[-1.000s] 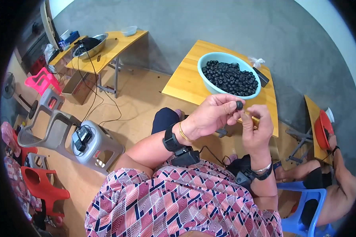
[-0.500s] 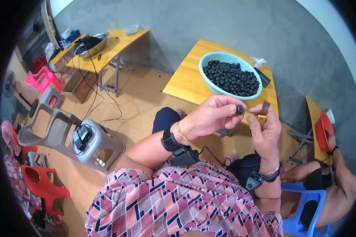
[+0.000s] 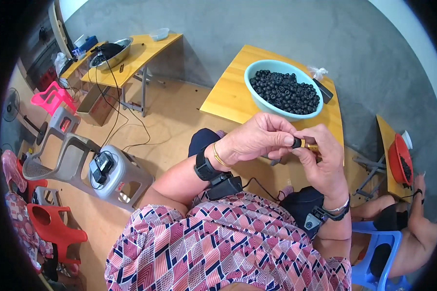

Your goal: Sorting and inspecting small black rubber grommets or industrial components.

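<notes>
My left hand [image 3: 261, 140] pinches a small round black rubber part [image 3: 296, 142] between thumb and fingertips. Closed around a small yellow tool [image 3: 311, 147], my right hand [image 3: 324, 157] brings the tool's end against the part. Its flat brownish strip is now hidden by my fingers. Both hands are held together in front of my body, just short of a light-blue basin [image 3: 257, 98] heaped with similar black parts [image 3: 286, 94]. This basin stands on a wooden table [image 3: 223, 99].
A dark box-shaped object [image 3: 324, 92] and a clear plastic bag [image 3: 318, 72] lie behind the basin. On the right, another person's hand [image 3: 419, 182] is beside a red basin [image 3: 398, 157]. A grey stool [image 3: 126, 177] bearing a black device [image 3: 101, 167] stands left.
My hands have come together, and the yellow tool in my right hand now meets the black part. At right, the other person's hand has moved out of the red basin.
</notes>
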Demonstrator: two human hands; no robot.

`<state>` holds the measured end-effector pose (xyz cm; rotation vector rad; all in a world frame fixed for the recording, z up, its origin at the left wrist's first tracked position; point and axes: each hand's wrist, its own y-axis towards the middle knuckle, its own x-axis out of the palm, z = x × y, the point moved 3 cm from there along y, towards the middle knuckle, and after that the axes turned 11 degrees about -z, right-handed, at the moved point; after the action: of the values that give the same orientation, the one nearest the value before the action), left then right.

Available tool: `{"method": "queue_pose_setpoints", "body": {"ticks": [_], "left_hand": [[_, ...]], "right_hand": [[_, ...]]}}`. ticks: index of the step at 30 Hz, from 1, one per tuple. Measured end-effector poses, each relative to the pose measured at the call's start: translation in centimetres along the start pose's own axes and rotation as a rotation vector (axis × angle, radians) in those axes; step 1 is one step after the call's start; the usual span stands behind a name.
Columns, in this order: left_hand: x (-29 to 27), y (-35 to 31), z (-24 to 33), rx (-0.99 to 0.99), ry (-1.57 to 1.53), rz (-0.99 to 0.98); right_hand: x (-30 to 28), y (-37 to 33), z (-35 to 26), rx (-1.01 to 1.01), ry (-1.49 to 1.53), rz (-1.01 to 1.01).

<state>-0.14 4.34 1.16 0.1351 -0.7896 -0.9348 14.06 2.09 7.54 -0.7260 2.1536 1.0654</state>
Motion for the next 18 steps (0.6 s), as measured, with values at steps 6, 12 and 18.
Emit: {"method": "queue_pose_setpoints", "body": {"ticks": [6, 12, 18], "left_hand": [[0.0, 0.3, -0.4, 0.086, 0.042, 0.059], [0.4, 0.3, -0.9, 0.176, -0.040, 0.125], [0.2, 0.4, 0.1, 0.091, 0.055, 0.092]], "right_hand": [[0.3, -0.2, 0.1, -0.077, -0.131, 0.087], [1.0, -0.3, 0.2, -0.134, -0.227, 0.212], [0.2, -0.1, 1.4, -0.004, -0.025, 0.091]]}}
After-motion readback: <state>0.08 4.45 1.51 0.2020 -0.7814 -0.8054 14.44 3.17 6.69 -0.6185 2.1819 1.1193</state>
